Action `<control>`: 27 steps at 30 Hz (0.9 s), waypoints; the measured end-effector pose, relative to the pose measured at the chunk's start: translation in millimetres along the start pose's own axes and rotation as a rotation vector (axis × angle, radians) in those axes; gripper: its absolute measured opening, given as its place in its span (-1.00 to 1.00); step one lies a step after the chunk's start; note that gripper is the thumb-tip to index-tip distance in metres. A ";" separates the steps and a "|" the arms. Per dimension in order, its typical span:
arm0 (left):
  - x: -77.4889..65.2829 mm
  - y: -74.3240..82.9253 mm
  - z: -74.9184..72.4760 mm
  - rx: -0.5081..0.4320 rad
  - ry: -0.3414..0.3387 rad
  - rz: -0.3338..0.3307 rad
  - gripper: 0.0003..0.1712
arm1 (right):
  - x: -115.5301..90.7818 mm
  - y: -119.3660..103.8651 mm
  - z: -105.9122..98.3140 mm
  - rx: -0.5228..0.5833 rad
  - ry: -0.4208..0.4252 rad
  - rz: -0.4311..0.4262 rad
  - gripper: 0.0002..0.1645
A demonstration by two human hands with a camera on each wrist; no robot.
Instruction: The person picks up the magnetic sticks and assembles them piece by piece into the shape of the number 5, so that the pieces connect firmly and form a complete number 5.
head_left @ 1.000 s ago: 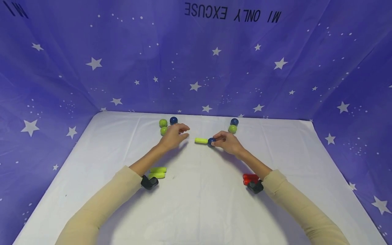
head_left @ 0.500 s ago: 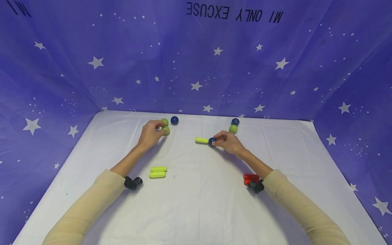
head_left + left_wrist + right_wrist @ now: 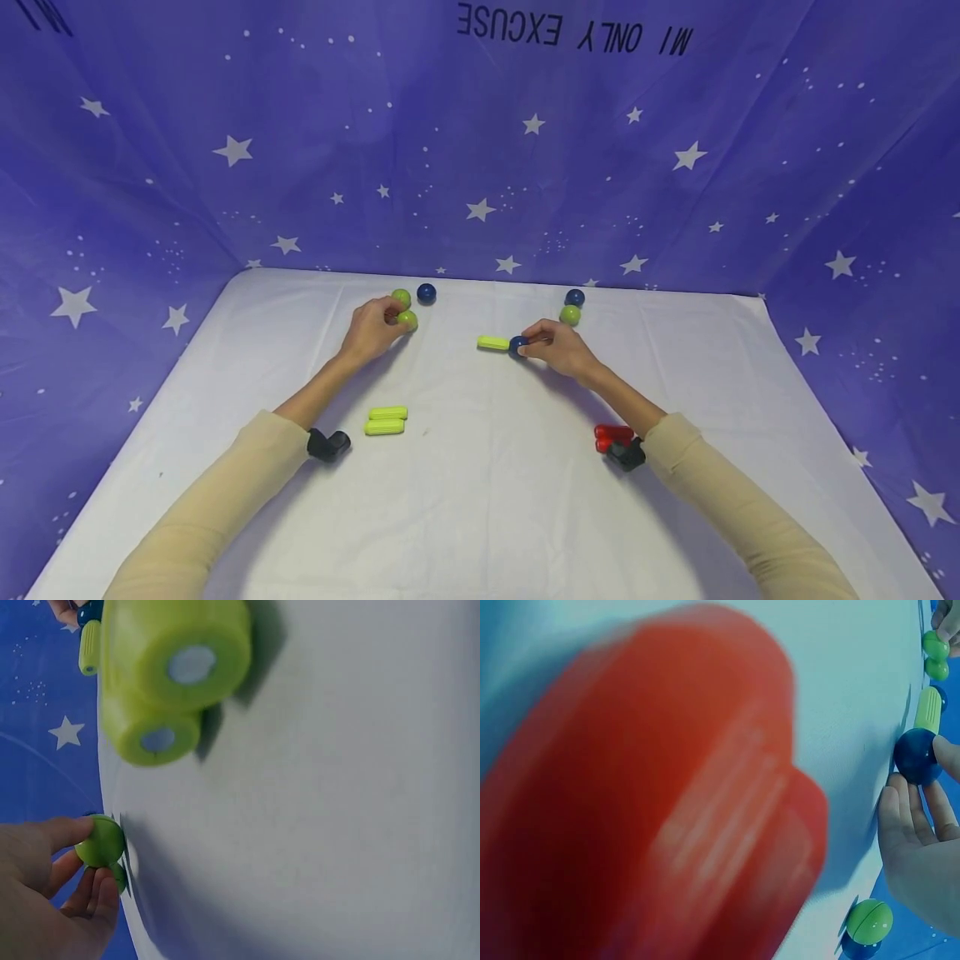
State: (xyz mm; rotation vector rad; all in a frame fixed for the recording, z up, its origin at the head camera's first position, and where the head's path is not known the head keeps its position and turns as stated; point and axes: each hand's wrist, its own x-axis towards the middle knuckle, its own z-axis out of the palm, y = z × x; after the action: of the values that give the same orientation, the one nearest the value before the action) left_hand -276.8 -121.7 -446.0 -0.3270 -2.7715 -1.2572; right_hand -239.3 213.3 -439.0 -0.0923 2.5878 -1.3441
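With thumb and fingers my left hand (image 3: 371,329) pinches a green ball (image 3: 101,841) at the back left of the table. A second green ball (image 3: 401,298) sits just behind it, and a blue ball (image 3: 427,292) lies a little to the right. Near the middle, my right hand (image 3: 561,348) holds another blue ball (image 3: 916,756) between thumb and fingers. That ball touches the right end of a yellow-green ribbed rod (image 3: 492,342), which lies sideways on the cloth.
Two yellow-green rods (image 3: 386,420) lie side by side near the left wrist. Two red rods (image 3: 613,437) lie by the right wrist, partly hidden by its black camera (image 3: 626,455). Behind the right hand sit a green ball (image 3: 570,315) and a blue ball (image 3: 574,297). A purple starry curtain (image 3: 480,150) surrounds the table.
My left hand has moved left from beside the rod to the green balls and taken hold of the nearer one. My right hand has stayed on its blue ball.
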 end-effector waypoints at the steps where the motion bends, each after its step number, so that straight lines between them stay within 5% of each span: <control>1: -0.5 1.3 0.4 -0.004 -0.003 0.003 -0.62 | 0.1 0.1 -0.2 0.000 0.001 -0.001 -0.61; 19: -8.6 34.2 36.8 -0.132 -0.103 0.075 -0.68 | 1.5 2.6 -1.6 0.041 -0.015 -0.001 -0.65; 27: -8.7 46.5 46.2 -0.145 -0.154 0.050 -0.67 | 2.7 2.1 -2.7 0.069 -0.030 -0.001 -0.65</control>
State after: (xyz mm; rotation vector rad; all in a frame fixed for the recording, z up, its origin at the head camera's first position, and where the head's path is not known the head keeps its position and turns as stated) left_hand -257.1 -58.6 -443.7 -0.5221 -2.7815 -1.4832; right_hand -242.4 216.3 -439.6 -0.1015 2.5147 -1.4192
